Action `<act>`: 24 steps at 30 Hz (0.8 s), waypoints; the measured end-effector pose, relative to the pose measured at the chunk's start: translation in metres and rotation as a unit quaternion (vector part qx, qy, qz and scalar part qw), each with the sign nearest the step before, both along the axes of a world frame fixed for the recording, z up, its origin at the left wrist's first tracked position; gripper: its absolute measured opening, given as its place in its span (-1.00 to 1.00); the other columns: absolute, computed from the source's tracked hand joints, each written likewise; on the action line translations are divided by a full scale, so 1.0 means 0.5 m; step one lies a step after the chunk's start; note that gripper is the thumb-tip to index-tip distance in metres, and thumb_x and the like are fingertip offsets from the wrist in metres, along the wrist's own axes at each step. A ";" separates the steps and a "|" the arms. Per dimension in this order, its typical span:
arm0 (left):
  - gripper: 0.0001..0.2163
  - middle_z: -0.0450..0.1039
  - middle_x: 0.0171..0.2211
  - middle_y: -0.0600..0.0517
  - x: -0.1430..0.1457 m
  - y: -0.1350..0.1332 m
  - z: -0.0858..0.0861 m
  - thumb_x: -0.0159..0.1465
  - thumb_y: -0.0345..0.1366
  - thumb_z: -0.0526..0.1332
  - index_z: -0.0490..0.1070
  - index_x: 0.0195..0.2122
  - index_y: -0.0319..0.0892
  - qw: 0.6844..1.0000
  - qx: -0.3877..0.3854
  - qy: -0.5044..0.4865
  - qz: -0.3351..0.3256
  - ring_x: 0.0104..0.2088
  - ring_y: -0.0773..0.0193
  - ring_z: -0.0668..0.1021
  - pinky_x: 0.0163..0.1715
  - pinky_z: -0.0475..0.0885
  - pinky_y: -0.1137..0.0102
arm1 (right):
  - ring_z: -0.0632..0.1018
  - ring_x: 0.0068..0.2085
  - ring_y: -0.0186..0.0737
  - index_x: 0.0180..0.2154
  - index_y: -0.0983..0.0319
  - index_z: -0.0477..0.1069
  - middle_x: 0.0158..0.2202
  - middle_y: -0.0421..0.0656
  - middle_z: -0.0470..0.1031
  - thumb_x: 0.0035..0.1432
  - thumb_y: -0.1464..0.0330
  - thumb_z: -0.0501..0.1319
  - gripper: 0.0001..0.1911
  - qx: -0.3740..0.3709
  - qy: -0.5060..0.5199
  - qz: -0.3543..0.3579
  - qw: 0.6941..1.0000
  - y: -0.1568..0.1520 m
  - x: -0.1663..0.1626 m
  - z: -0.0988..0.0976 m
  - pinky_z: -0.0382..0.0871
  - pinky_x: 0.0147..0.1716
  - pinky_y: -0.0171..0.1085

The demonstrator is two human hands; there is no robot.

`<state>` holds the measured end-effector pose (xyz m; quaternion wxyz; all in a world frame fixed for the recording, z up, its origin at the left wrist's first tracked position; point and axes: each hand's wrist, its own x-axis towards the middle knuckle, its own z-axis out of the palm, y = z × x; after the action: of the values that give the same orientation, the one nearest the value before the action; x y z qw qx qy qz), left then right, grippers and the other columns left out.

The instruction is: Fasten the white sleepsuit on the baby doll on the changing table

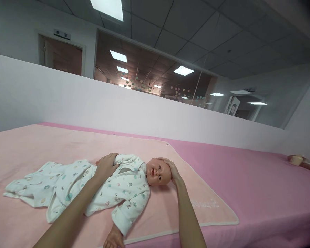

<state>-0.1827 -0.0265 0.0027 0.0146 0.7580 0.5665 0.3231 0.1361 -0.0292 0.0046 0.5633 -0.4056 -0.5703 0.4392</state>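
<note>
A baby doll (155,172) in a white printed romper (113,193) lies on its back on a light pink towel (209,206), head to the right. My left hand (107,166) rests palm down on the doll's chest and far shoulder, fingers curled over the cloth. Cupped round the top of the doll's head is my right hand (172,168), fingers bent against the scalp. The doll's near arm sticks out toward me with its bare hand (113,239) at the frame's bottom edge.
The towel lies on a darker pink sheet (260,186) covering a wide table. A white partition wall (119,110) runs along the far side. A small beige object (297,160) sits at the far right edge.
</note>
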 end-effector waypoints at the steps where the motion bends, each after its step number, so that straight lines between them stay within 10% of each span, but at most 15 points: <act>1: -0.71 0.35 -0.16 0.01 0.000 0.001 -0.001 0.07 -0.35 0.02 0.23 -0.14 -0.15 1.000 0.002 0.001 -0.003 -0.16 0.19 0.38 -0.15 0.21 0.32 | 0.37 -0.02 -0.08 -0.31 0.24 0.47 -0.14 -0.11 0.45 -0.06 0.27 0.12 -0.72 0.006 -0.006 0.006 1.000 0.000 0.000 0.000 0.16 0.02 -0.16; 24: -0.71 0.35 -0.15 -0.01 -0.002 0.000 0.000 0.09 -0.32 0.00 0.22 -0.14 -0.15 1.000 0.007 0.015 -0.006 -0.16 0.17 0.38 -0.15 0.21 0.31 | 0.37 -0.01 -0.12 -0.22 0.17 0.44 -0.05 -0.17 0.39 -0.04 0.26 0.13 -0.70 0.009 0.008 -0.021 1.000 -0.003 -0.004 -0.001 0.18 0.01 -0.18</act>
<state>-0.1836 -0.0264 0.0026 0.0028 0.7666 0.5596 0.3150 0.1341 -0.0309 0.0041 0.5801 -0.4092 -0.5611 0.4256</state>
